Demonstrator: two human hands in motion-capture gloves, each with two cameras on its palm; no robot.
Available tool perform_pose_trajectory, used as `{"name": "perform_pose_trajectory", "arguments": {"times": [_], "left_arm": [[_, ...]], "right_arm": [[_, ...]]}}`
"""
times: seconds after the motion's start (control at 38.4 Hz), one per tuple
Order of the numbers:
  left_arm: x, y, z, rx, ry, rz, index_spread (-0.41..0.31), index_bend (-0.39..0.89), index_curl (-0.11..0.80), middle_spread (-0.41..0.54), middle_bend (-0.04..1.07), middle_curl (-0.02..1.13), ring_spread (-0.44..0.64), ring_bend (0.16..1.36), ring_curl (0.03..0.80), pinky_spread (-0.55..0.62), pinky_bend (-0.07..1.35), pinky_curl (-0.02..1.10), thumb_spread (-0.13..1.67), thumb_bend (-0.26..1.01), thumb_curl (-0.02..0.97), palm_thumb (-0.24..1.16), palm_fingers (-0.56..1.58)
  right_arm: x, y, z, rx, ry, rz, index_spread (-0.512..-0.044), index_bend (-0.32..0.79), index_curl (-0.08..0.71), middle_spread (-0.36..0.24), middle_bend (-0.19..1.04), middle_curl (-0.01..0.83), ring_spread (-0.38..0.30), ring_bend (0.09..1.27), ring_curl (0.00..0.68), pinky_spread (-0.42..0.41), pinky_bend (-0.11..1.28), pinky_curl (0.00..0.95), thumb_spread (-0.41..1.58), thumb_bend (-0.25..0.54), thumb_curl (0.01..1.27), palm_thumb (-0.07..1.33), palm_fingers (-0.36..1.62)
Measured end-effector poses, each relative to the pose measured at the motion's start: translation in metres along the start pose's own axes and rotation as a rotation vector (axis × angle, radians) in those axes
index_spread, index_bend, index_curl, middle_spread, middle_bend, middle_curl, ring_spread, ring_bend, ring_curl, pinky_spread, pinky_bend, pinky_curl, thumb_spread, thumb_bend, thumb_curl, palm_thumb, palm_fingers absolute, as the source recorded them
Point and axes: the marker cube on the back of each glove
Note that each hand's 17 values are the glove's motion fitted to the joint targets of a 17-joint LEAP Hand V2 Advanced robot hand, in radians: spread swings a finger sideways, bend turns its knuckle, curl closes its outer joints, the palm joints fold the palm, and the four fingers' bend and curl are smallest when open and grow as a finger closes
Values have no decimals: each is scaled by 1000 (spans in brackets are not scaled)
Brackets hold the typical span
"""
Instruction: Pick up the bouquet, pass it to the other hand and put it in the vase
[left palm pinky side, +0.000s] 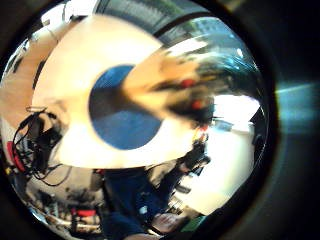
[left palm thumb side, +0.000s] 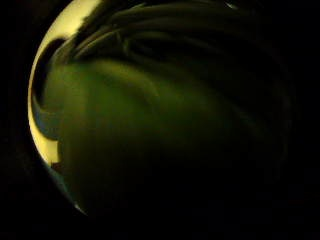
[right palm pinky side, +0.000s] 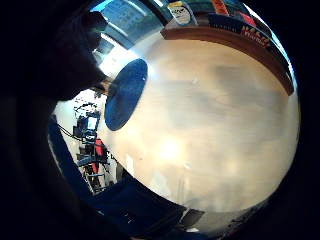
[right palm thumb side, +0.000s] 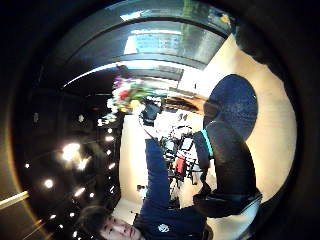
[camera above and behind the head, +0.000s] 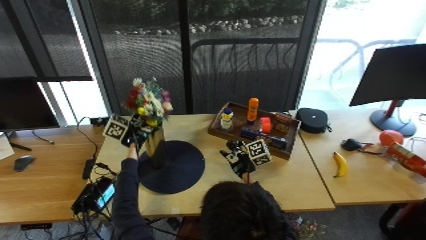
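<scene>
The wooden table carries everything here, and a person sits at its near edge with both arms reaching forward. On the table lies a round dark blue mat, and on the far left part of this mat stands the vase, golden and upright. The bouquet, with red, yellow, white and purple flowers, stands above the vase, its stems going down to the mouth of the vase; how deep they sit inside I cannot tell. The left hand is raised beside the vase, at the height of the stems just under the flowers. Its thumb side palm view is filled by something green and dark pressed close, so the hand seems closed around the stems, but the fingers themselves are not clear to me. The flowers are above this hand and the vase below it.

The right hand is well apart from the bouquet, over the bare table just right of the mat. It grasps nothing that I can see; whether the fingers are relaxed or curled I cannot tell.

Behind the right hand is a wooden tray with bottles and small packages. Farther right lies a banana.
</scene>
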Motion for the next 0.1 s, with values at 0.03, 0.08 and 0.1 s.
{"name": "perform_pose_trajectory", "arguments": {"times": [0.03,0.08,0.1], "left_arm": [[-26,-6,5,-22,-51,21,-52,12,505,-6,243,575,72,439,493,201,333,508,845,-94,426,522,-185],[-71,-11,13,12,-139,48,-2,-7,447,80,149,493,161,417,420,276,335,454,843,-74,416,502,-181],[-88,-14,14,68,-184,78,17,-4,425,113,126,450,198,415,395,307,325,431,847,-64,412,499,-171]], "right_arm": [[-3,3,-1,13,8,-10,-293,152,307,-115,200,396,-92,414,365,132,358,331,1112,-22,360,716,557],[-6,7,-2,35,23,-33,-290,157,311,-112,200,398,-90,409,363,134,336,326,1121,-18,360,720,566],[-5,9,-1,33,25,-26,-290,157,313,-108,198,397,-89,405,361,135,330,325,1124,-18,360,720,570]]}}
